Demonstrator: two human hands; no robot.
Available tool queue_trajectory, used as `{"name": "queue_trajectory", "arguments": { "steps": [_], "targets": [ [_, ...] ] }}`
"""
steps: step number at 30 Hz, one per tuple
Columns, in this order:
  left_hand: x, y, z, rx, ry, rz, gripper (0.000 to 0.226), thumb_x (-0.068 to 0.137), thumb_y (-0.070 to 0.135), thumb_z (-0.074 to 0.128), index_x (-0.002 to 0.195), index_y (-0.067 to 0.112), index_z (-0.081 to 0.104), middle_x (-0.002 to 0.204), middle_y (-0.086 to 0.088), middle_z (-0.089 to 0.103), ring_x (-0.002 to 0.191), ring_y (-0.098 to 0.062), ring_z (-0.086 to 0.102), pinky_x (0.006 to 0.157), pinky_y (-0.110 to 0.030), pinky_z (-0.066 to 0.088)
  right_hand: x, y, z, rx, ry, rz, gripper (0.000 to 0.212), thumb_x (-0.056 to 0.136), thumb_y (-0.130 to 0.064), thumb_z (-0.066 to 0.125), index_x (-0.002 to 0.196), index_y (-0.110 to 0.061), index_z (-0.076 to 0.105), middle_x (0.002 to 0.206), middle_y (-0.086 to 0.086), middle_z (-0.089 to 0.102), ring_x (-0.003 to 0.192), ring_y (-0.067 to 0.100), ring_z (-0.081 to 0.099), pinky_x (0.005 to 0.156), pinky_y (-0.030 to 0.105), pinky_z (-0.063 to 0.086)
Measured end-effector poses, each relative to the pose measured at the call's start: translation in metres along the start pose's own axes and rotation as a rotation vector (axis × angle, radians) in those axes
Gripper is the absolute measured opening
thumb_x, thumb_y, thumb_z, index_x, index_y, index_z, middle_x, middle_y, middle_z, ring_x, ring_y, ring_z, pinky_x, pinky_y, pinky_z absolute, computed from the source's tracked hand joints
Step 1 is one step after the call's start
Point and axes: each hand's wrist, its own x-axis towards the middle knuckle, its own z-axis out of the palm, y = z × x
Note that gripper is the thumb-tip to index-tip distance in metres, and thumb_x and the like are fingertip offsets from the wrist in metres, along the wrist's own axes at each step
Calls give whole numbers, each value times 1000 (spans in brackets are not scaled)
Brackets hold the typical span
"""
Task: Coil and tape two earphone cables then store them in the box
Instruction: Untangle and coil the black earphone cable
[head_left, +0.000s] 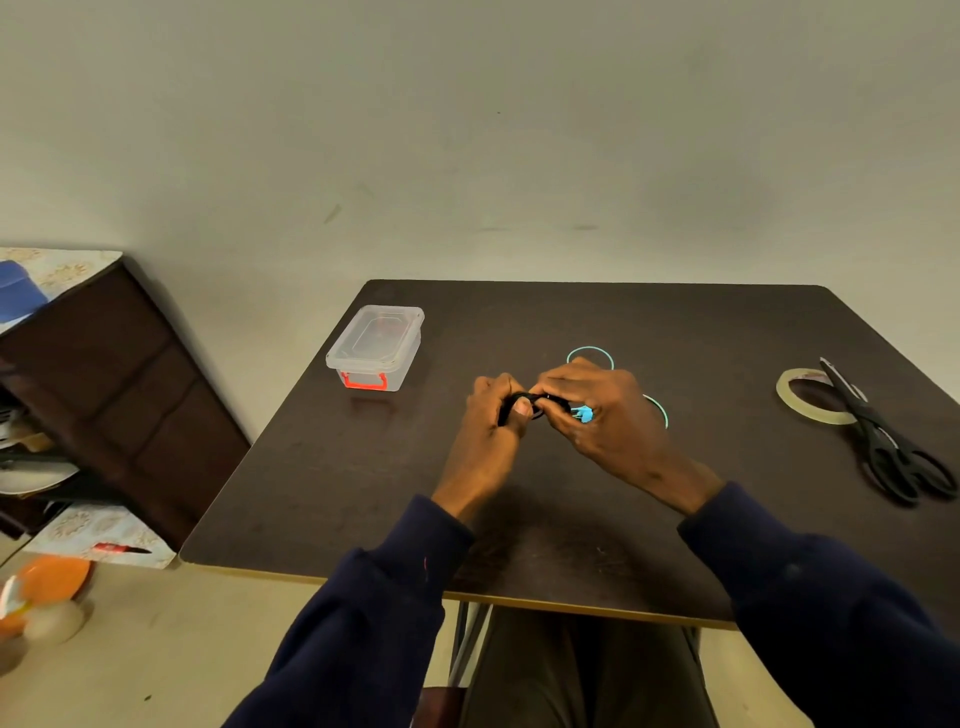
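I judge we are in the first coiling step. The left grip (493, 415) is curled round a small bundle of black earphone cable (524, 402), thumb pressed on it, and the right grip (608, 410) pinches the same cable from the other side, just above the middle of the surface (363, 493). The teal earphone cable (583, 413) lies loose under and behind the right grip, its loops showing on both sides; whether any fingers touch it I cannot tell. No tape is on the black bundle that I can see. The next move therefore calls for one grip to keep the coil pinched while the other reaches right to the tape roll (818, 415) and scissors (883, 441), which overlap near the right edge. The box (374, 345) sits far left, close to that edge, with its lid on, so it must be opened. There is open room between the grips and both sides, and also toward me.
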Motion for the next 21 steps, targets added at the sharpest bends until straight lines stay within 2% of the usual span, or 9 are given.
{"name": "queue_trajectory", "arguments": {
  "steps": [3, 6, 9, 11, 13, 16, 19, 21],
  "targets": [
    [2, -6, -6, 68, -40, -37, 23, 99, 33, 44, 81, 38, 57, 101, 1, 46, 98, -14, 39, 89, -39, 36, -1, -1, -4, 31, -12, 13, 13, 89, -7, 74, 102, -7, 77, 96, 2, 75, 85, 16, 67, 78, 36, 54],
    [0, -7, -9, -60, -95, 9, 24, 99, 30, 44, 81, 31, 60, 88, 0, 54, 85, -15, 48, 76, -33, 40, 3, 0, -11, 123, -88, 42, 17, 87, -6, 76, 103, -8, 78, 95, 1, 76, 88, 10, 67, 77, 32, 56],
    [0, -11, -15, -89, -139, 7, 27, 103, 15, 47, 81, 15, 62, 75, -4, 57, 71, -10, 51, 68, -27, 42, 6, 1, -17, 208, -187, 90, 20, 88, -7, 75, 107, -9, 78, 99, 1, 75, 92, 8, 69, 79, 29, 57],
    [1, -10, -21, -86, -222, 11, 29, 104, 10, 47, 79, 16, 60, 71, 4, 57, 65, -4, 50, 64, -20, 41, 8, 1, -23, 240, -262, 125, 21, 90, -7, 73, 109, -11, 78, 101, -1, 74, 94, 8, 69, 81, 25, 57],
    [2, -9, -28, -94, -324, 39, 28, 103, 16, 48, 78, 19, 59, 69, 8, 55, 63, -3, 48, 63, -18, 39, 12, 1, -28, 255, -320, 136, 21, 92, -6, 71, 111, -13, 77, 102, -3, 72, 97, 8, 68, 82, 21, 55],
    [3, -6, -37, -24, -414, 79, 25, 101, 20, 49, 79, 22, 60, 71, 9, 55, 65, -3, 49, 63, -17, 40, 18, -1, -33, 228, -368, 118, 22, 94, -8, 68, 112, -16, 77, 104, -8, 70, 99, 9, 67, 84, 21, 54],
    [5, -2, -44, 18, -448, 112, 27, 103, 14, 51, 81, 23, 63, 73, 8, 58, 68, -4, 53, 64, -19, 42, 21, -1, -32, 248, -321, 132, 21, 92, -8, 69, 110, -15, 77, 102, -7, 70, 96, 10, 67, 82, 21, 54],
    [6, 1, -47, 4, -429, 111, 23, 102, 11, 53, 83, 13, 67, 74, 5, 61, 69, -5, 55, 65, -19, 44, 20, -2, -26, 319, -196, 178, 18, 90, -6, 72, 106, -11, 78, 99, -4, 73, 93, 12, 70, 79, 22, 56]
  ]
}}
